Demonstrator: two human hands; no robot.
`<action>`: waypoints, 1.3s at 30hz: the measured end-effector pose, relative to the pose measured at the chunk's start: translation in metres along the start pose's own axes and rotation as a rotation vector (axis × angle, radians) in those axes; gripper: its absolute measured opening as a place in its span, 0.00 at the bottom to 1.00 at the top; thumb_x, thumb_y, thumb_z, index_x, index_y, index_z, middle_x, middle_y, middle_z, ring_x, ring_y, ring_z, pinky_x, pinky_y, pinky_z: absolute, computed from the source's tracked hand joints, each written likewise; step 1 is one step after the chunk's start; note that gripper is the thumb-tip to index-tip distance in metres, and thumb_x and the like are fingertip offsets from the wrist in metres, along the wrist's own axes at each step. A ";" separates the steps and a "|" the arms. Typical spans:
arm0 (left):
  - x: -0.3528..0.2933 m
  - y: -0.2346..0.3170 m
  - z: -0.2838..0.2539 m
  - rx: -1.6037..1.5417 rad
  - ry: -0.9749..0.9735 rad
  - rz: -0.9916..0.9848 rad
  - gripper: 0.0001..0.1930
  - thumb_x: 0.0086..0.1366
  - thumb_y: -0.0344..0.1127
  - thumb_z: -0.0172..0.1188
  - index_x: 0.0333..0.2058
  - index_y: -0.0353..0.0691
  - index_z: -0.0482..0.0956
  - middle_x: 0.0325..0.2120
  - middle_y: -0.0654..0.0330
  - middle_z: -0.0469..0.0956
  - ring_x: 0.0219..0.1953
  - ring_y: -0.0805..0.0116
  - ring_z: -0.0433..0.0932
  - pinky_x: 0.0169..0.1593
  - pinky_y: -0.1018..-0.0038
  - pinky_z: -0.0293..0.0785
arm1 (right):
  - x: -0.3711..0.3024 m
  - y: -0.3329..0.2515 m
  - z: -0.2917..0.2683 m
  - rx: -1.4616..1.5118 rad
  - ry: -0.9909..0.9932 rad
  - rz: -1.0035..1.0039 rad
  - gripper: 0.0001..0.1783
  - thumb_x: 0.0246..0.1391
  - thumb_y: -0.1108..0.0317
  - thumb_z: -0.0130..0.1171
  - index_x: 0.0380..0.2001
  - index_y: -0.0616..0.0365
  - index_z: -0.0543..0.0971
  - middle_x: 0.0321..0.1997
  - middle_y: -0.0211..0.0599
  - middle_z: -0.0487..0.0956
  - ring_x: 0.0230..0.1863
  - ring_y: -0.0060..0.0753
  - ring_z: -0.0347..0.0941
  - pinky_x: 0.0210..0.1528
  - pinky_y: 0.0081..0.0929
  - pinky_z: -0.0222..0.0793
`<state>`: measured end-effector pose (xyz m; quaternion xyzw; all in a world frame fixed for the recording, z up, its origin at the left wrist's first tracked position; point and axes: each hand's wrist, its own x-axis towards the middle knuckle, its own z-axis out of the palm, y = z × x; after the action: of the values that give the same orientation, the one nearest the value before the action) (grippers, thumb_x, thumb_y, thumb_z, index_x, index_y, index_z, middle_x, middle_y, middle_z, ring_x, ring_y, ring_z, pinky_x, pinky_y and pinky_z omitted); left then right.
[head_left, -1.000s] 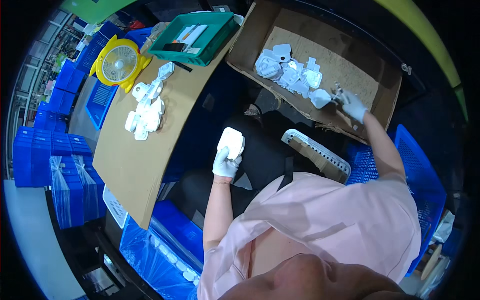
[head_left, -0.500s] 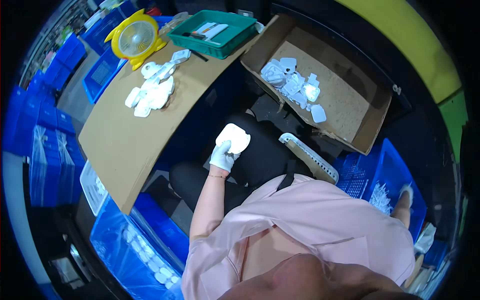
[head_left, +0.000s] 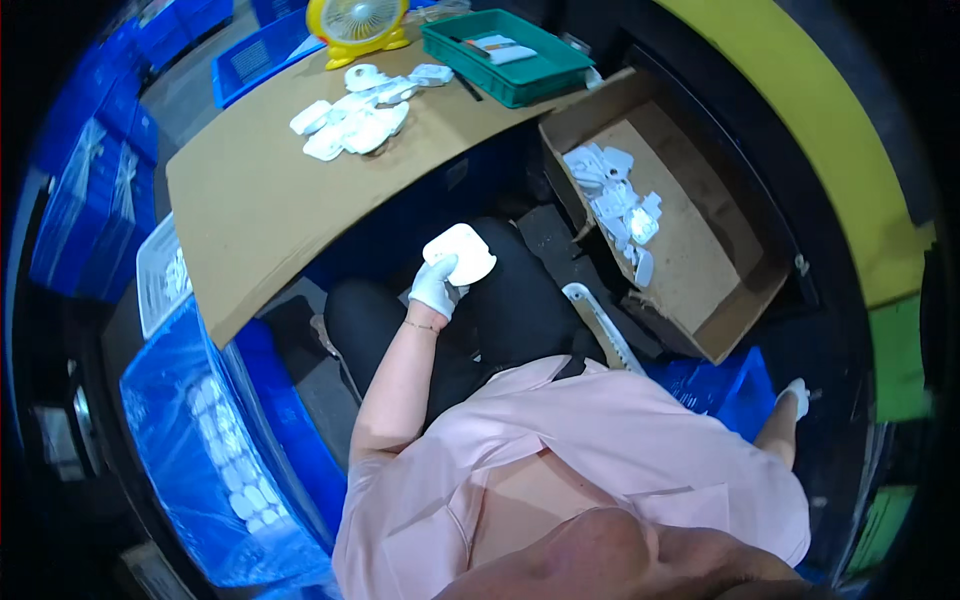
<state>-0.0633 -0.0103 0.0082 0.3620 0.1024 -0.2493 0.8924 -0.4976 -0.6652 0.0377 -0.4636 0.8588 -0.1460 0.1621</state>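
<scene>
The fingers of the left hand [head_left: 436,289], gloved in white, grip a white part [head_left: 462,254] over black trousers [head_left: 530,300]. The right hand [head_left: 794,398] (gloved too) is well off to the side near a blue crate [head_left: 745,398]; I can't tell whether its fingers are spread or closed. Similar pieces [head_left: 352,125] lie piled on the counter [head_left: 240,220], near a yellow fan [head_left: 360,22] and green tray [head_left: 510,88]. A carton [head_left: 690,205] holds another heap [head_left: 615,205].

Factory workshop, by the look of it — blue crates [head_left: 85,215] stacked at left, tan surface [head_left: 250,215] strewn with white plastic parts [head_left: 355,120], more in an open cardboard box [head_left: 695,215], film-lined blue bin [head_left: 155,400] beside.
</scene>
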 end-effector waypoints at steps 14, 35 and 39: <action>0.010 -0.011 0.004 -0.218 -0.260 0.019 0.26 0.61 0.33 0.54 0.59 0.39 0.64 0.52 0.54 0.74 0.53 0.58 0.75 0.52 0.65 0.73 | -0.458 -0.105 0.016 0.436 -0.967 -1.638 0.29 0.46 0.72 0.63 0.53 0.60 0.69 0.46 0.35 0.74 0.46 0.28 0.71 0.49 0.25 0.68; 0.018 -0.003 -0.011 -0.113 -0.563 0.101 0.45 0.53 0.43 0.69 0.65 0.39 0.54 0.49 0.54 0.72 0.46 0.68 0.77 0.50 0.70 0.75 | -0.571 -0.067 0.063 -0.290 -1.641 -2.017 0.34 0.43 0.65 0.64 0.55 0.63 0.68 0.38 0.37 0.74 0.40 0.33 0.72 0.47 0.30 0.68; 0.023 -0.007 -0.011 -0.030 -0.535 0.134 0.48 0.50 0.47 0.71 0.65 0.37 0.54 0.50 0.54 0.71 0.46 0.68 0.75 0.51 0.73 0.73 | -0.572 -0.064 0.054 -0.567 -1.216 -2.135 0.25 0.41 0.63 0.60 0.46 0.55 0.73 0.38 0.47 0.75 0.40 0.49 0.74 0.44 0.39 0.70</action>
<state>-0.0479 -0.0156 -0.0124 0.2761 -0.1576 -0.2751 0.9073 -0.1313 -0.2218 0.0964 -0.9356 -0.1552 0.2217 0.2269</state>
